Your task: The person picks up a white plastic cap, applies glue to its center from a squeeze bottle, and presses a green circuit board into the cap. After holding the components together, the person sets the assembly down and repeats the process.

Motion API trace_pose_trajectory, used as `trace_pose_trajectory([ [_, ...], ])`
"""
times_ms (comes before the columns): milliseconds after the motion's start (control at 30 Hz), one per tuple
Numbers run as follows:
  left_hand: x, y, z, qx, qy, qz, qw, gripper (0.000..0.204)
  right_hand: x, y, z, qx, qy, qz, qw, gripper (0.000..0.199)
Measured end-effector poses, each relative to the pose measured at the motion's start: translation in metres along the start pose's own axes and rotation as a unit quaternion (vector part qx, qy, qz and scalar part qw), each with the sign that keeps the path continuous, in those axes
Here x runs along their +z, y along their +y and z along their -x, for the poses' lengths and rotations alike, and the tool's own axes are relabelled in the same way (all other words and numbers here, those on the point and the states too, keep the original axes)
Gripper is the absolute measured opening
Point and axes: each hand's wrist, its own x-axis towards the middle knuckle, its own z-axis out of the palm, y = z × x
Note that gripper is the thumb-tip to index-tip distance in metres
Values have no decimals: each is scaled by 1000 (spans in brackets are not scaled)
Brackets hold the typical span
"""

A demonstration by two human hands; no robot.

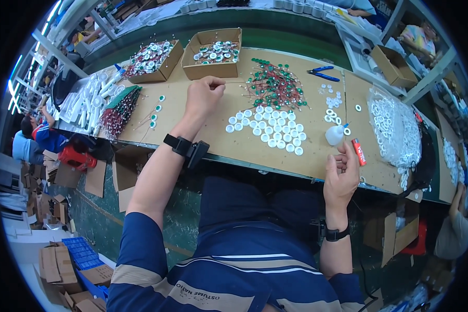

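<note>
My left hand (204, 97) is over the table in front of an open cardboard box (211, 69), its fingers curled in a pinch. A faint thin line runs from the fingertips toward a pile of green discs with red wires (277, 86); what the fingers hold is hidden. White round caps (268, 127) lie in rows in the middle of the table. At the right, my right hand (342, 177) rests palm partly up near the table's front edge, fingers loosely bent and apart, nothing visible in it. Just beyond it are a small white squeeze bottle (334, 135) and a red tube-like item (359, 152).
Blue pliers (323, 73) lie at the back right. A clear bag of white rings (395, 127) sits farther right. Another box of wired discs (156, 60), a wired bundle (120, 112) and white plastic parts (91, 101) occupy the left. Other people work nearby.
</note>
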Motion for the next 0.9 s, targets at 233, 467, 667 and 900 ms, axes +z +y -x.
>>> trace_pose_trajectory([
  [233,-7,-7,11,-183,-125,331,917,14,6,-9,5,-20,-25,-30,999,44],
  [467,-2,14,28,54,28,93,994,22,13,-11,14,-44,-37,-34,998,41],
  [667,-6,-18,20,153,22,-79,985,28,16,-17,16,-52,-41,-42,997,40],
  [900,-15,-10,18,-74,-15,160,984,26,20,-19,19,-70,-52,-28,996,38],
])
